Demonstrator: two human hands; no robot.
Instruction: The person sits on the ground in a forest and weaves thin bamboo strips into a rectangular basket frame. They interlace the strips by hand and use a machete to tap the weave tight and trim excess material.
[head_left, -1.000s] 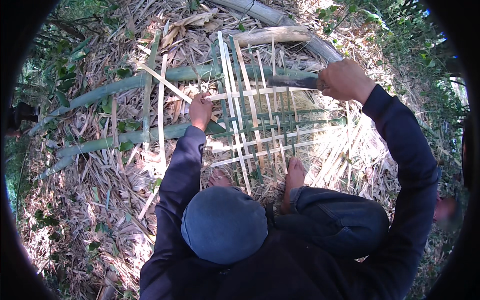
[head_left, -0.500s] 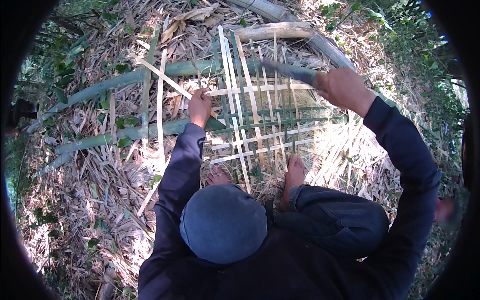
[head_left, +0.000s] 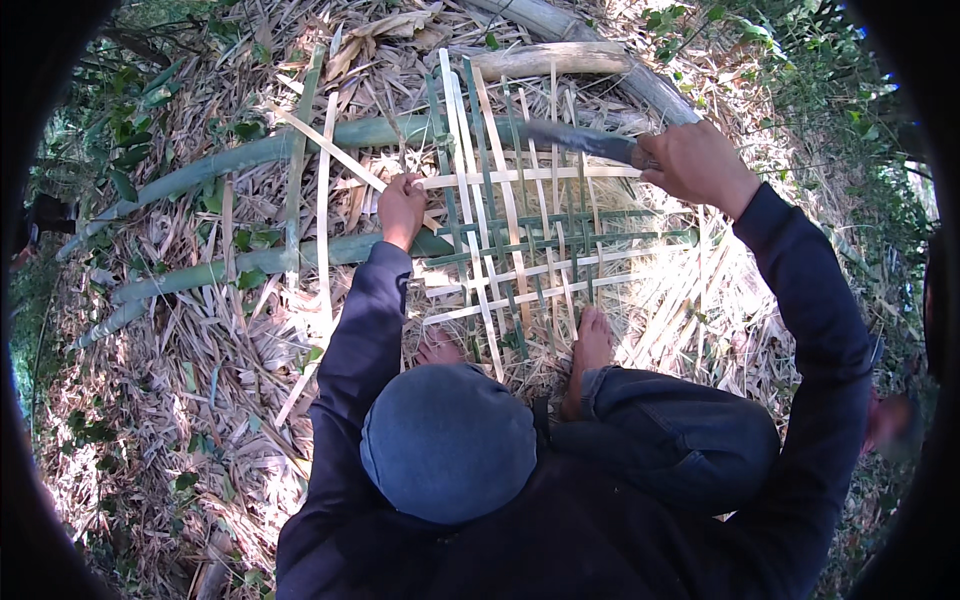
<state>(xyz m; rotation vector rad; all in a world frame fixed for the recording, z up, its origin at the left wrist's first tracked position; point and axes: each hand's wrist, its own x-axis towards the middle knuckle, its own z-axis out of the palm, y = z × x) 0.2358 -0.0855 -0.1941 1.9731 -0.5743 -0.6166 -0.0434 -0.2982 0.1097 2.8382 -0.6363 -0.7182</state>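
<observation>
A loose lattice of woven bamboo strips (head_left: 520,248), pale and green, lies on the ground before my feet. My left hand (head_left: 402,210) is at its far left side, fingers pinched on the left end of a pale crosswise bamboo strip (head_left: 560,173). My right hand (head_left: 700,168) is wrapped round the handle of a long knife (head_left: 580,141). Its dark blade points left above the far part of the lattice, close to that strip's right portion; I cannot tell whether blade and strip touch. My right fingers cover most of the handle.
Green bamboo poles (head_left: 220,158) run under the lattice and out to the left, with loose strips (head_left: 323,200) lying across them. Beyond the lattice lies a thick dry bamboo piece (head_left: 550,62). Dry leaf litter (head_left: 170,400) covers the ground, with green plants at both sides.
My right hand and the knife have shifted slightly right and nearer to me, the blade now a little lower. My left hand keeps its place on the strip.
</observation>
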